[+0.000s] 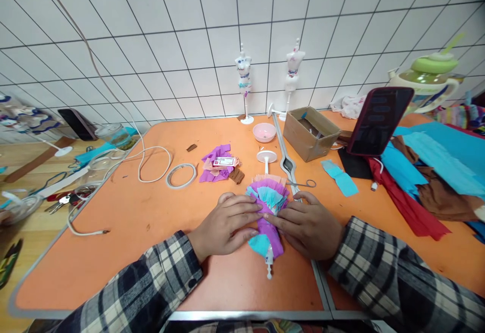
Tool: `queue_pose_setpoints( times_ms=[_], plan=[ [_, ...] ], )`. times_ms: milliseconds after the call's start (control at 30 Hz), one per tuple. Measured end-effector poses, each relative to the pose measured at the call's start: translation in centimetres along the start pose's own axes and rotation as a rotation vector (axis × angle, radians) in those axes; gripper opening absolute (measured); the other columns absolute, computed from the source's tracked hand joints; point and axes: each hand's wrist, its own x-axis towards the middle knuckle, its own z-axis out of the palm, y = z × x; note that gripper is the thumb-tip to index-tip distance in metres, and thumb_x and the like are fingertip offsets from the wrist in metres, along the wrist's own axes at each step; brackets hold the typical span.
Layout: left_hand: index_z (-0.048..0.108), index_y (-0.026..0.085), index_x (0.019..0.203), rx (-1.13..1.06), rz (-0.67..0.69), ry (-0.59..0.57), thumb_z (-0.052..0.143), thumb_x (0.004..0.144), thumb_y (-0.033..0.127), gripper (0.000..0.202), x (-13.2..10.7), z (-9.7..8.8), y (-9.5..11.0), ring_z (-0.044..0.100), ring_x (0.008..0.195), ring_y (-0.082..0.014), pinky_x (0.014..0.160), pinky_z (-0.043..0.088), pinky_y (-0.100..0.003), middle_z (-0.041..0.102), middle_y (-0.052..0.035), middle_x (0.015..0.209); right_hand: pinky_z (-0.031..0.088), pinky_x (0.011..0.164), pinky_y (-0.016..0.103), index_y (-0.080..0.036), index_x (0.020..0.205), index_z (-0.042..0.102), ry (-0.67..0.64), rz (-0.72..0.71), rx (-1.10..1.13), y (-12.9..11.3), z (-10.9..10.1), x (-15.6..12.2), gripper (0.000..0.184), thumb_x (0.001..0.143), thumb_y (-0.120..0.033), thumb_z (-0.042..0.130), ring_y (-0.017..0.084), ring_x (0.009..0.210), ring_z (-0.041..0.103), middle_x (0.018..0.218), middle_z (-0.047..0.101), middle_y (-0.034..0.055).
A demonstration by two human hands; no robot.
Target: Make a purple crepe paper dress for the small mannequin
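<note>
A small mannequin (269, 260) in a ruffled paper dress (273, 199) lies on the orange counter (125, 222), its neck toward the near edge and its round stand (267, 156) pointing away. The left hand (229, 224) lays its fingers flat over one side of the dress; the right hand (310, 226) touches the other side, forefinger extended. Whether either hand pinches the paper cannot be told. Scissors (299, 185) lie just beyond the right hand.

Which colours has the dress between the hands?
Purple, turquoise and peach; the dress shows in the head view.
</note>
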Motion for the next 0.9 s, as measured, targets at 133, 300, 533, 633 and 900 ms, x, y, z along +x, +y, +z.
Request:
queue_pose_setpoints(
  times_ms=[133, 300, 533, 633, 900],
  plan=[
    [0.065, 0.022, 0.117, 0.013, 0.003, -0.009, 0.052, 0.096, 0.028, 0.025, 0.09, 0.11, -0.10, 0.059, 0.119, -0.0252, 0.098, 0.037, -0.044, 0.072, -0.0084, 0.118, 0.032, 0.093, 0.045, -0.019, 0.131, 0.057, -0.020, -0.001, -0.008, -0.02, 0.08, -0.12, 0.039, 0.092, -0.023, 0.052, 0.019, 0.080, 0.057, 0.086, 0.069, 0.0020],
    [0.063, 0.020, 0.118, 0.015, -0.025, -0.030, 0.052, 0.096, 0.024, 0.025, 0.20, 0.06, 0.26, 0.059, 0.118, -0.0236, 0.100, 0.037, -0.043, 0.071, -0.0086, 0.121, 0.032, 0.097, 0.046, -0.019, 0.132, 0.056, -0.041, -0.007, -0.020, 0.00, 0.02, -0.10, 0.039, 0.093, -0.023, 0.051, 0.019, 0.082, 0.057, 0.085, 0.069, 0.0023],
    [0.058, 0.016, 0.123, -0.076, -0.028, -0.044, 0.052, 0.095, 0.020, 0.029, -0.07, 0.42, -0.14, 0.053, 0.128, -0.0218, 0.107, 0.043, -0.041, 0.066, -0.0120, 0.126, 0.033, 0.095, 0.046, -0.019, 0.131, 0.057, -0.057, -0.020, -0.049, 0.10, -0.34, -0.02, 0.038, 0.094, -0.021, 0.048, 0.019, 0.082, 0.058, 0.091, 0.070, 0.0040],
    [0.059, 0.018, 0.122, -0.038, -0.008, -0.046, 0.051, 0.096, 0.020, 0.028, -0.06, 0.45, -0.29, 0.054, 0.128, -0.0216, 0.106, 0.045, -0.041, 0.067, -0.0111, 0.126, 0.032, 0.097, 0.046, -0.019, 0.130, 0.057, -0.054, -0.027, -0.058, 0.10, -0.38, -0.06, 0.038, 0.094, -0.020, 0.048, 0.019, 0.082, 0.057, 0.089, 0.070, 0.0038],
    [0.063, 0.014, 0.121, 0.155, 0.076, -0.106, 0.053, 0.097, 0.027, 0.029, 0.38, 0.23, 0.30, 0.058, 0.124, -0.0239, 0.106, 0.046, -0.042, 0.067, -0.0120, 0.127, 0.033, 0.095, 0.046, -0.020, 0.129, 0.059, -0.052, 0.012, -0.033, 0.20, -0.15, -0.26, 0.037, 0.092, -0.021, 0.051, 0.020, 0.084, 0.058, 0.087, 0.070, 0.0040]
  ],
)
